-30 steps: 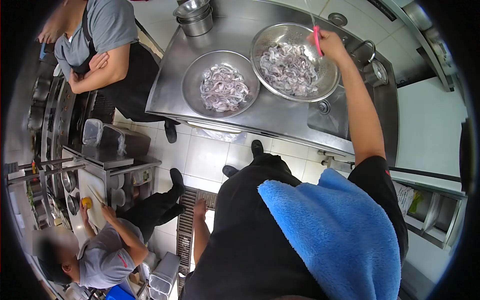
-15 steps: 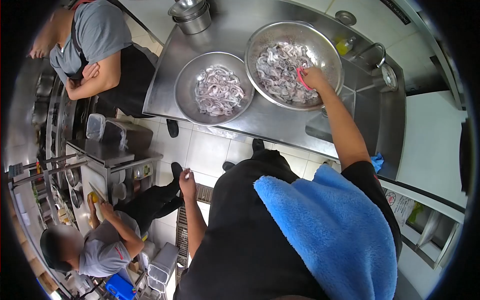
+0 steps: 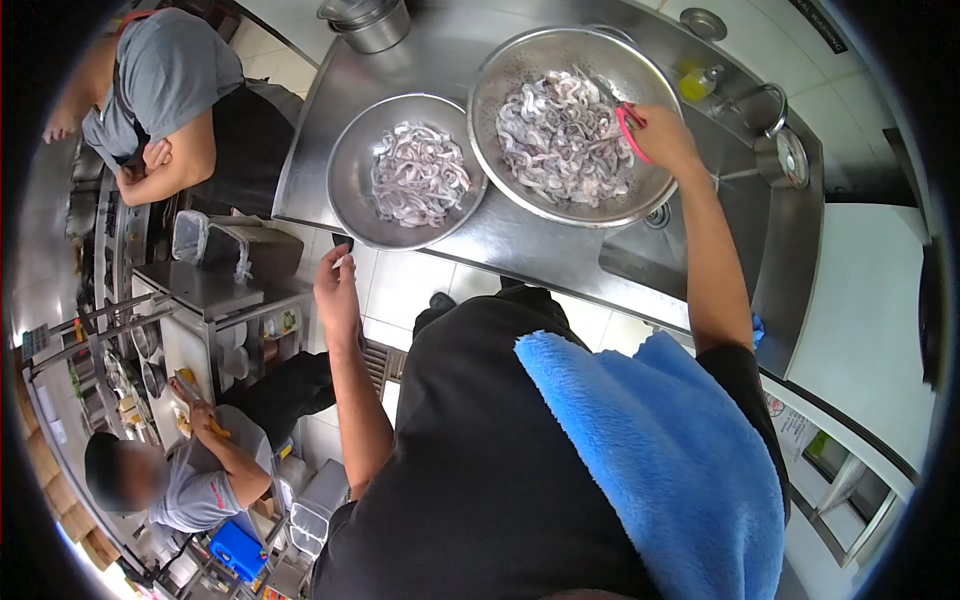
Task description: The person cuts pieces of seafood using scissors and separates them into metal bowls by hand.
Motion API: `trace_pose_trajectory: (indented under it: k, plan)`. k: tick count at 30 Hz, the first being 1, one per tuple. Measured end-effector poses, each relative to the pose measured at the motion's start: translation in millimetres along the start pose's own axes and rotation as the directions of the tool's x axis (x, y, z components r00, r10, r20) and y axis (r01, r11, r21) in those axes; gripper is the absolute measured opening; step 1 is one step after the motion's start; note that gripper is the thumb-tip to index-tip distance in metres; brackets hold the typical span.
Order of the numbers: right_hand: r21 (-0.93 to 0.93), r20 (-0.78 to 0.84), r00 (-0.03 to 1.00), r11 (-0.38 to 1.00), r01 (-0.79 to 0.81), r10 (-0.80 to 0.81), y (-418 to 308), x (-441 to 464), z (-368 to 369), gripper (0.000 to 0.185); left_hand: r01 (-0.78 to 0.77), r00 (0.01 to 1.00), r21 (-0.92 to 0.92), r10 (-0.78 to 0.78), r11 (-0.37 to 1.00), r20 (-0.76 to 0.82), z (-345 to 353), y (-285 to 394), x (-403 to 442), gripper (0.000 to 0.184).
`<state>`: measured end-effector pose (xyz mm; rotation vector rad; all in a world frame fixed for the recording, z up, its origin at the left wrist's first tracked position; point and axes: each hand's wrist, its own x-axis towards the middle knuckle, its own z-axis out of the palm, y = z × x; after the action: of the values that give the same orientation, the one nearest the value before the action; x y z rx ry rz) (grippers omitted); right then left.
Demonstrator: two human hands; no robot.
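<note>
Right grip (image 3: 662,138) holds scissors (image 3: 628,140) (pink-looped) over slick, curled strips (image 3: 555,140).

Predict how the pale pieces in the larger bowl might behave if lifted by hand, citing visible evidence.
The pale pieces would probably droop, since they lie bent and curled over one another. They may be slippery, as their surfaces show a wet-looking shine. A handful could come up tangled, because they overlap in the larger bowl.

Steel counter (image 3: 435,62), pots (image 3: 374,32) stacked at its far left, soap bottle (image 3: 697,86) and tap (image 3: 780,105) at far right, apron-clad person (image 3: 180,75) at far left, capped person (image 3: 205,492) at near left, blue box (image 3: 237,550) nearby.
</note>
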<state>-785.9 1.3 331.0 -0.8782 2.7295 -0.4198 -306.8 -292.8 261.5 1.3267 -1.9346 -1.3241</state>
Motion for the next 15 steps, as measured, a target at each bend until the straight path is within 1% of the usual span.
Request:
trace_pose_trajectory:
  k: [2,5,6,9,10,11,13,15]
  plan:
    - [0.019,-0.011,0.999,0.999,-0.048,0.048,-16.3,-10.2,-21.5,0.023,-0.022,0.999,-0.056,0.023,0.998,0.027,9.0,9.7,13.2,0.024]
    - [0.153,-0.152,0.987,0.985,0.075,-0.052,-22.3,-16.1,-34.8,0.022,-0.082,0.99,-0.078,0.09,0.994,0.105,14.9,11.9,35.4,0.025]
    - [0.152,-0.157,0.987,0.986,0.068,-0.044,-28.4,-17.7,-40.8,0.022,-0.094,0.99,-0.09,0.103,0.991,0.098,18.8,14.2,38.9,0.024]
    - [0.161,-0.184,0.983,0.985,0.054,-0.024,-58.4,-26.6,-66.2,0.023,-0.116,0.974,-0.19,0.149,0.975,0.17,23.7,24.9,53.3,0.023]
    - [0.172,-0.199,0.98,0.983,0.058,-0.023,-73.3,-32.9,-74.7,0.024,-0.115,0.969,-0.161,0.146,0.98,0.199,21.6,28.7,54.9,0.023]
    - [0.182,-0.214,0.976,0.981,0.066,-0.026,-88.4,-38.1,-79.8,0.026,-0.134,0.96,-0.221,0.181,0.966,0.213,22.9,27.1,60.3,0.023]
    - [0.204,-0.244,0.969,0.975,0.086,-0.035,-104.5,-41.1,-81.6,0.027,-0.184,0.936,-0.216,0.238,0.959,0.259,20.9,26.1,71.5,0.023]
    - [0.225,-0.277,0.961,0.97,0.094,-0.029,-118.6,-43.6,-82.9,0.027,-0.17,0.917,-0.202,0.23,0.965,0.327,16.4,31.0,83.0,0.025]
